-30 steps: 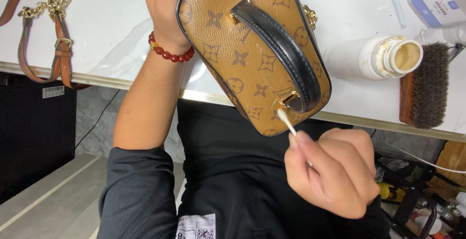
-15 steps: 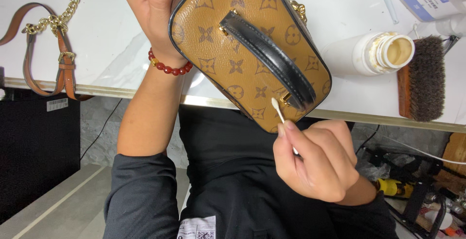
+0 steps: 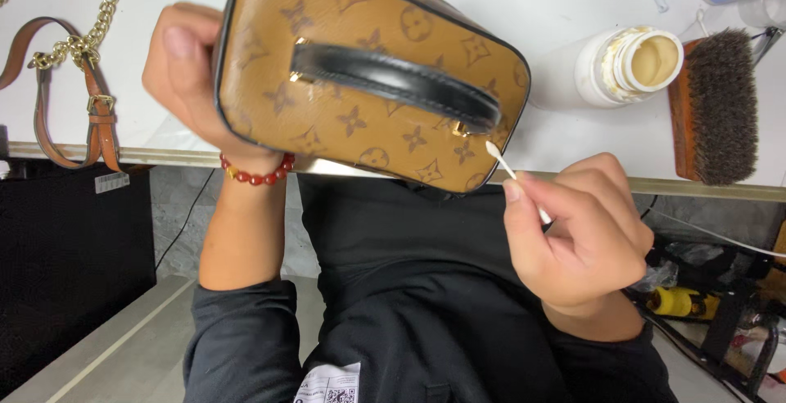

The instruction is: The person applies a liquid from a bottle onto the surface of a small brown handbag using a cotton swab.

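The bag (image 3: pixel 368 75) is a small box-shaped one, brown w/ a darker printed pattern of flowers and stars, smooth coated surface, dark trim at the edges. It is held up in the air over the edge of the counter (image 3: pixel 540 10), tilted, the top side facing the camera. On that side runs a black leather handle (image 3: pixel 393 83), fixed at both ends w/ small gold metal pieces. A bit of gold chain shows behind the upper edge of the bag; the rest is hidden.

The left hand (image 3: pixel 188 75) is closed around the left end of the bag, thumb on the front, the other fingers hidden behind it. On this wrist sits a bracelet (image 3: pixel 255 172) of red round beads.

The right hand (image 3: pixel 577 227) is curled shut, pinching a cotton swab (image 3: pixel 512 172) between thumb and fingers. The white tip is just beside the lower right corner of the bag, near the handle's gold piece; touching or not, I cannot tell.

On the white counter: an open white bottle (image 3: pixel 630 63) lying on its side, approx. beside a brush (image 3: pixel 716 104) w/ wooden back and dark bristles. At far left lies a brown leather strap (image 3: pixel 98 116) w/ gold chain and buckle, partly cut off.
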